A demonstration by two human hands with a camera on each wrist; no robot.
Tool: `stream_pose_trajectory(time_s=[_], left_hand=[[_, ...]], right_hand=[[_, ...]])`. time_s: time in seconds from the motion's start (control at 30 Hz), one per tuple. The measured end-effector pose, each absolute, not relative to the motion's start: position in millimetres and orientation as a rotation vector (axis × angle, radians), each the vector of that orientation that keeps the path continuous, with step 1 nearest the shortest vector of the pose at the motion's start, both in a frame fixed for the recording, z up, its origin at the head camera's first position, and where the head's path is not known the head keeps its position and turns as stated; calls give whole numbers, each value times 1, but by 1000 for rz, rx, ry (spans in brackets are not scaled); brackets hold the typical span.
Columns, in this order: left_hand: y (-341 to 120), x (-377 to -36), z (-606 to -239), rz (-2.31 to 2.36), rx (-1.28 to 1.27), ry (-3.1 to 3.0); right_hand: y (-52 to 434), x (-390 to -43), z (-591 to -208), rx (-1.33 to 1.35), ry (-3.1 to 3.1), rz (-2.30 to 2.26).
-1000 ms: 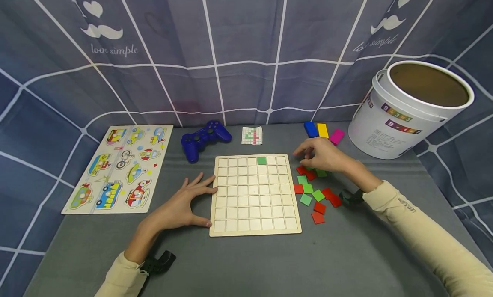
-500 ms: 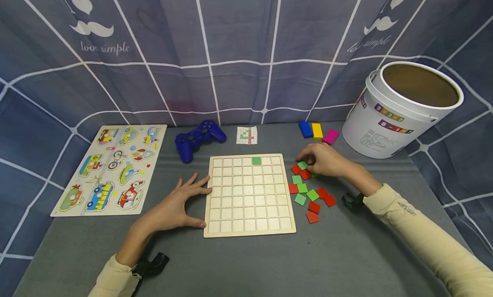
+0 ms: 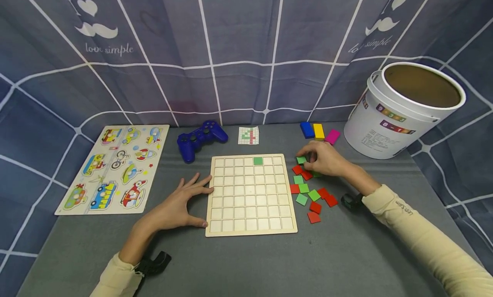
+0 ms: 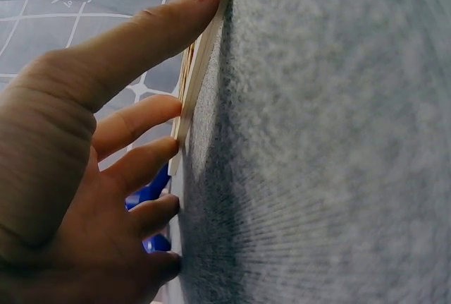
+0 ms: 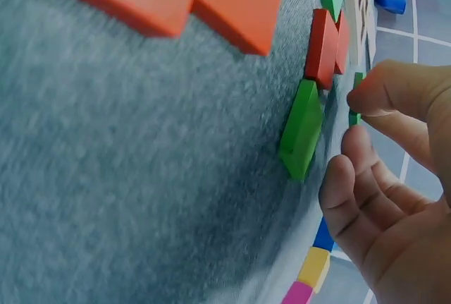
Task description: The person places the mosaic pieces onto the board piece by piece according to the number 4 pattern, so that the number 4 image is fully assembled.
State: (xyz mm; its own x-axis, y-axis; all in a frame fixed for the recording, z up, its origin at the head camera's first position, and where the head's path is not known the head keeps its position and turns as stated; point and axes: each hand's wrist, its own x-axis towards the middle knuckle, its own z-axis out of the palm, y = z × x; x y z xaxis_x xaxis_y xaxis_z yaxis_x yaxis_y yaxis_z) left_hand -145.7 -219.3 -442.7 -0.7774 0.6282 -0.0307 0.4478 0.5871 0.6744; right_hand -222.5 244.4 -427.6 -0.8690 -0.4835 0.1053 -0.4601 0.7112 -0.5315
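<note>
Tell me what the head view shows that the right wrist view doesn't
Only the head view shows the left hand resting open against the grid board, the single green tile set in it, the white bucket, the pattern card and the vehicle puzzle.

Only the right wrist view shows up close that the fingertips pinch the tile's edge.

Both show the right hand holding a green tile, loose red and green tiles and the blue controller.
</note>
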Motion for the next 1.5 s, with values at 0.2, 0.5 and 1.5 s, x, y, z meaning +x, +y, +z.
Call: stream_pose_trajectory(time_s=[0.2, 0.5, 1.5], left_hand=[[-220, -145, -443, 963, 877, 2555], [-215, -145, -445, 943, 880, 2554], [-217, -144, -443, 928, 886, 2590]], right_hand=[[227, -218, -430, -779, 2854, -999], [192, -213, -435, -875, 2782, -1018], [109, -233, -423, -1047, 2692, -854]])
